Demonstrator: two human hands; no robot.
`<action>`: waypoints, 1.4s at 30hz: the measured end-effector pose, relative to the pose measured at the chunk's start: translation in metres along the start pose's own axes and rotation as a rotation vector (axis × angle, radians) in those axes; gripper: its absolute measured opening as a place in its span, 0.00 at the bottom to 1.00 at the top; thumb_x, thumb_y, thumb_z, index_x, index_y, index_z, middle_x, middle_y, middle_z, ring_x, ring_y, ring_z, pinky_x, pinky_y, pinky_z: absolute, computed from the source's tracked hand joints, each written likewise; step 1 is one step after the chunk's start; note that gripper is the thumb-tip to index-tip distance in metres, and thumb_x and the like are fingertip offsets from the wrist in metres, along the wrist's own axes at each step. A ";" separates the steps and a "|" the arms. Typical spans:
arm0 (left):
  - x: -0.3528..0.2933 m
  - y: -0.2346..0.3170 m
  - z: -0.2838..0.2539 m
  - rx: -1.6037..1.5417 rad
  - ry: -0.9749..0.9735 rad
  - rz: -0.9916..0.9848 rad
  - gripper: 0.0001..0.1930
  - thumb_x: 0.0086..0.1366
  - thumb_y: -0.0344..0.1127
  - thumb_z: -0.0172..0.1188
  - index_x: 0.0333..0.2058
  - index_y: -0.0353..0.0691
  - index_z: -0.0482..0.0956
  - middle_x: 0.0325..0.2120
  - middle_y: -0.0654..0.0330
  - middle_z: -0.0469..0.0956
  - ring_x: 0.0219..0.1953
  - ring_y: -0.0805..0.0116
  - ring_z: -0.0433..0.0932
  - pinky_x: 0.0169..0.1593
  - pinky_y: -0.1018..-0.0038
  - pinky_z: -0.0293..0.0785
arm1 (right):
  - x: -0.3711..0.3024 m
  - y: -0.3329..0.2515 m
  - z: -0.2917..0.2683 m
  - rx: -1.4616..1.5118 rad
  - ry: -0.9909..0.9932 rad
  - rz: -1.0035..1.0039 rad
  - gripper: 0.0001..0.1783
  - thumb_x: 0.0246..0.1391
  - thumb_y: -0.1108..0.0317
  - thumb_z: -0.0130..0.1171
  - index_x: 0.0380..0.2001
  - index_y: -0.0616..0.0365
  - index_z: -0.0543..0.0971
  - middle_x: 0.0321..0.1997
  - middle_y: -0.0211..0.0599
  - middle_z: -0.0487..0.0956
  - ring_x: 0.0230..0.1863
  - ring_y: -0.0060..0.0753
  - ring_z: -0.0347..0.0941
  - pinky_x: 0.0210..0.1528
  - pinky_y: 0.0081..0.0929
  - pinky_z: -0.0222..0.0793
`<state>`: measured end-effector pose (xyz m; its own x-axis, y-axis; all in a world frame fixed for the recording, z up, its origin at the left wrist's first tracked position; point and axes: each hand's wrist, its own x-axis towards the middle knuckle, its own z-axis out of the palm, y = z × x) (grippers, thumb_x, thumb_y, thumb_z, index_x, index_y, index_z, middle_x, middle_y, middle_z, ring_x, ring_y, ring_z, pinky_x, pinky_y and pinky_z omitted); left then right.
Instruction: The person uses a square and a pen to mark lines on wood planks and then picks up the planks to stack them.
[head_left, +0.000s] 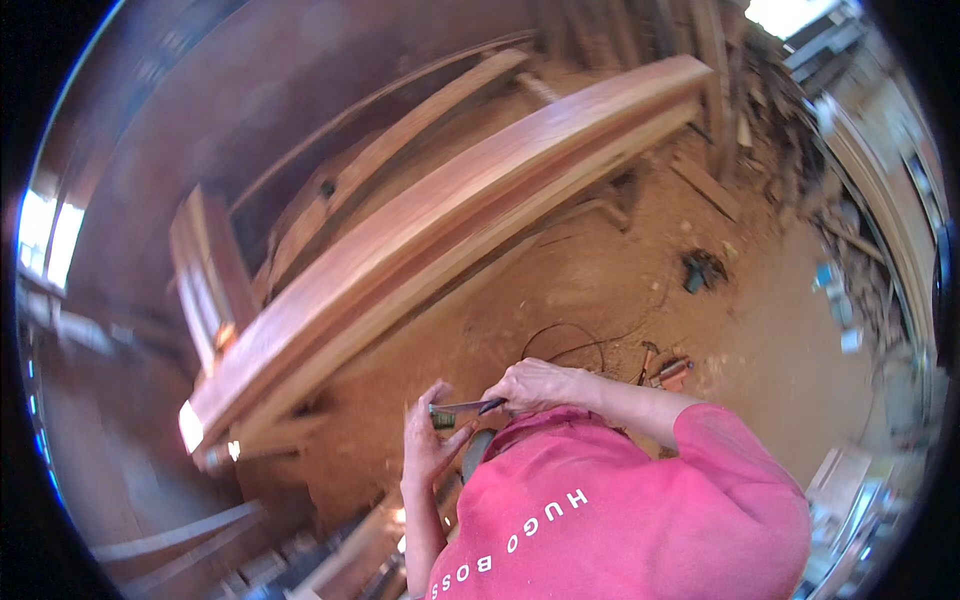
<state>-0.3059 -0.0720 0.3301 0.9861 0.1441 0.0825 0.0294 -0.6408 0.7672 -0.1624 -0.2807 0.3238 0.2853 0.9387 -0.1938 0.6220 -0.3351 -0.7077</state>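
My left hand (426, 445) is curled around a small dark green object (442, 420), whose kind I cannot make out. My right hand (538, 384) grips the dark end of a slim grey blade-like tool (466, 406). The tool's thin part reaches across to the green object between the fingers of my left hand. Both hands are close together in front of my pink shirt (620, 500). Motion blur and the small size hide the finer details.
A long wooden beam (440, 215) runs diagonally beyond my hands, with more timbers behind it. On the sawdust-covered floor (600, 280) lie a dark power tool (703, 270), an orange tool (672, 374) and a loose cable (570, 326). Scrap wood (775, 130) is heaped at the right.
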 end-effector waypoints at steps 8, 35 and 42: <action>0.159 0.052 0.090 -0.762 -0.353 -0.215 0.07 0.68 0.31 0.64 0.36 0.36 0.76 0.24 0.62 0.80 0.26 0.76 0.78 0.30 0.76 0.75 | -0.096 0.077 -0.092 -0.337 0.977 0.157 0.13 0.51 0.57 0.68 0.39 0.47 0.85 0.32 0.30 0.84 0.38 0.35 0.82 0.34 0.36 0.79; 0.659 0.328 0.378 -0.150 -0.624 0.746 0.29 0.57 0.36 0.74 0.55 0.33 0.75 0.52 0.43 0.72 0.54 0.48 0.75 0.54 0.60 0.76 | -0.216 0.435 -0.395 0.929 1.703 0.523 0.19 0.60 0.59 0.67 0.49 0.61 0.81 0.37 0.26 0.83 0.33 0.14 0.71 0.34 0.18 0.67; 0.773 0.404 0.512 0.205 -0.491 0.892 0.36 0.54 0.47 0.74 0.58 0.39 0.74 0.61 0.45 0.67 0.66 0.43 0.64 0.66 0.52 0.63 | -0.301 0.583 -0.511 1.277 1.742 0.560 0.17 0.61 0.59 0.66 0.46 0.58 0.81 0.35 0.27 0.82 0.31 0.16 0.71 0.34 0.21 0.66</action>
<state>0.5521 -0.6056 0.3787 0.6201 -0.7389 0.2638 -0.7618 -0.4867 0.4275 0.4867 -0.7998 0.3169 0.8281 -0.4188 -0.3725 -0.1809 0.4293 -0.8848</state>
